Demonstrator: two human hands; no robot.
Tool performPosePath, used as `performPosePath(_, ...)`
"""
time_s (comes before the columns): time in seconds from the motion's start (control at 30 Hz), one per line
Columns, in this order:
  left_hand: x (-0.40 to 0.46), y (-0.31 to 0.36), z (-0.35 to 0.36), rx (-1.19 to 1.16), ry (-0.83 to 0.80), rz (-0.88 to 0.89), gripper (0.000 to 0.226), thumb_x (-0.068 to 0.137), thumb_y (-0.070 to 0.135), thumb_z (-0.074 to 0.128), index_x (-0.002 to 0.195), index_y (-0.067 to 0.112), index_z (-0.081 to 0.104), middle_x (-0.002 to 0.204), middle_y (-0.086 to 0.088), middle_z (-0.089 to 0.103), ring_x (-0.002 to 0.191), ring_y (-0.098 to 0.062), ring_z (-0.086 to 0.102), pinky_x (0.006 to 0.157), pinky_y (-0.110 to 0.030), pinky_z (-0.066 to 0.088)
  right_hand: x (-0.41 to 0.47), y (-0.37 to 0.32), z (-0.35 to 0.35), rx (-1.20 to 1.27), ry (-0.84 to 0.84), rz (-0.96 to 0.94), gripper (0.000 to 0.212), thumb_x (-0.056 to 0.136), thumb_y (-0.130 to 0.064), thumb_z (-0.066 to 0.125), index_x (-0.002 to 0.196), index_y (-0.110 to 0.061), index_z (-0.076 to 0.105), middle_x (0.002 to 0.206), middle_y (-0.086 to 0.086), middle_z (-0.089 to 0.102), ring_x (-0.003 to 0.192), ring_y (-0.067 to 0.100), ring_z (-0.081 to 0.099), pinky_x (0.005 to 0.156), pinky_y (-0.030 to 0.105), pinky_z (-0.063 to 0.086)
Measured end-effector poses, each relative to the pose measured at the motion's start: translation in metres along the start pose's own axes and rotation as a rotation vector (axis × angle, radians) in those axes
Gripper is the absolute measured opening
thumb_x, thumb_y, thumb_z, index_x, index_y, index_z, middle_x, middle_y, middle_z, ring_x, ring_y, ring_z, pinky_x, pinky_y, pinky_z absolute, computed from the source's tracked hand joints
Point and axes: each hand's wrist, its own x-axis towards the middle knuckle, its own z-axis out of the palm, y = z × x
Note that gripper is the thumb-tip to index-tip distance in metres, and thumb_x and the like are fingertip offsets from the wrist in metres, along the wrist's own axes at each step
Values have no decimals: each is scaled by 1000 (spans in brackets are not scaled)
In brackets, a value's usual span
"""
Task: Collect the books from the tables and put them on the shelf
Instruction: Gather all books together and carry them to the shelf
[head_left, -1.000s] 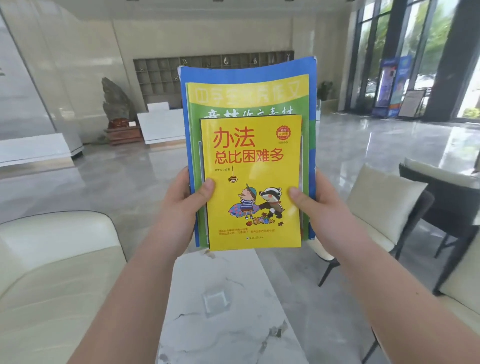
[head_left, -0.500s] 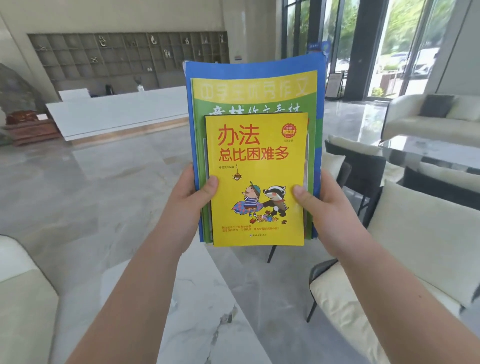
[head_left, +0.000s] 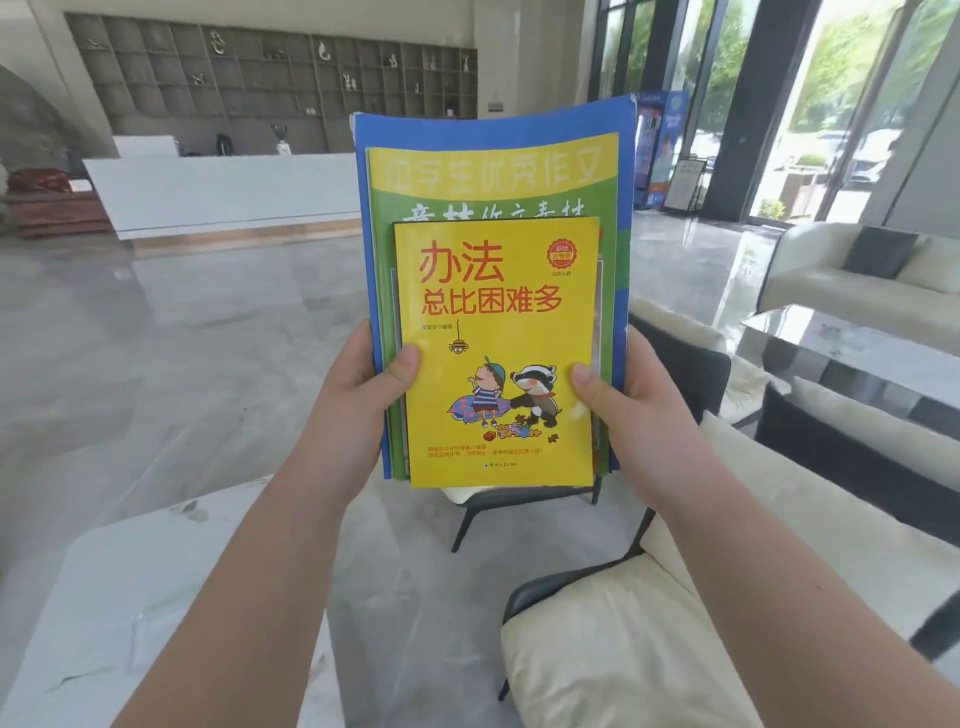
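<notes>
A stack of books, held upright in mid-air before the camera, fills the centre of the view and blocks the floor and part of the white reception counter (head_left: 223, 192) behind it. Three covers can be counted with certainty: a small yellow paperback with red characters and a cartoon boy and badger (head_left: 498, 353) in front, a larger green-and-yellow paperback (head_left: 493, 182) behind it, and a still larger blue-covered book (head_left: 493, 122) at the back, its top edge curling forward. Thin grey page edges between them suggest more volumes; their number cannot be told.

The left hand (head_left: 358, 395) clamps the stack's left edge, thumb pressed on the yellow cover, remaining fingers hidden behind the books. The right hand (head_left: 639, 400) clamps the right edge likewise, thumb on the cover, fingers out of sight.

A grey wall shelf of square compartments (head_left: 280, 78), holding small figurines too small to identify, stands well apart behind the counter. A white marble-topped table (head_left: 130, 597) lies at lower left, cut off by the frame. Cream-cushioned, dark-framed chairs (head_left: 649, 623) crowd the lower right, partly overlapped by the right forearm. A cream sofa (head_left: 831, 280) and a glossy table (head_left: 857, 343) stand at right, before tall windows.
</notes>
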Motion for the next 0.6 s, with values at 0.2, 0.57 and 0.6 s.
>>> performPosePath(0.2,34,-8,20,22,131,27,33,92,26,56,125,30,59,124,4,72,114,-24,69,96,-52,53,60,7,-19,50,-87,34,29,100,-21,53,127,-31,51,105,-6,76,87,24,76,73,60,59)
performPosePath(0.57,115,-52,-55,55,293,18,37,92,29,58,129,24,58,127,-1,70,116,-28,67,100,-56,49,189,61,47,44,-248,71,19,100,-19,51,104,-37,57,88,-12,77,77,21,76,70,69,55)
performPosePath(0.6,131,-60,-69,59,300,27,38,92,28,57,130,23,57,127,-1,70,116,-28,67,99,-55,50,209,70,60,47,-257,61,20,100,-17,51,106,-36,57,89,-12,77,77,21,77,72,68,55)
